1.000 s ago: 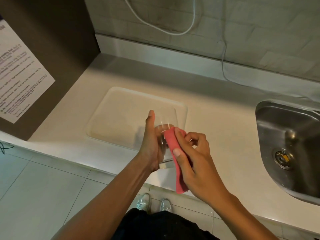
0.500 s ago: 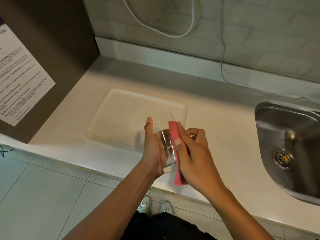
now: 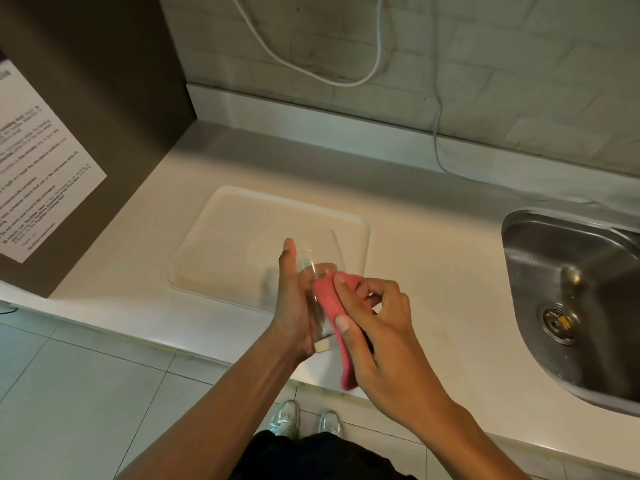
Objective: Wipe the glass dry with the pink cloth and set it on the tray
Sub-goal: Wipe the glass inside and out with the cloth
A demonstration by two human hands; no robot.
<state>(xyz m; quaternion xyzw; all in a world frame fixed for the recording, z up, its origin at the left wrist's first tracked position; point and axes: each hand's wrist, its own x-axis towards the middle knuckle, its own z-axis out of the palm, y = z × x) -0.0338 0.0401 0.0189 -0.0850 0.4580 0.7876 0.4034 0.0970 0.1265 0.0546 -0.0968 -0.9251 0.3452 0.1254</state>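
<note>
Flanking the hands, a bare tray [image 3: 242, 237] lies left and a sink [image 3: 571, 299] right on the desk [image 3: 433, 271]. The left hand [image 3: 291, 306] grips the glass [image 3: 320, 296] above the desk's front edge; the right hand [image 3: 374, 327] presses the pink cloth [image 3: 334, 306] against it.

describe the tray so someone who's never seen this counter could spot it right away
Start at the steel sink on the right of the pale counter and look left, past the two hands wiping a glass. The tray lies flat there: a shallow rounded rectangle, nearly the counter's colour, marked out only by its raised rim.
</note>
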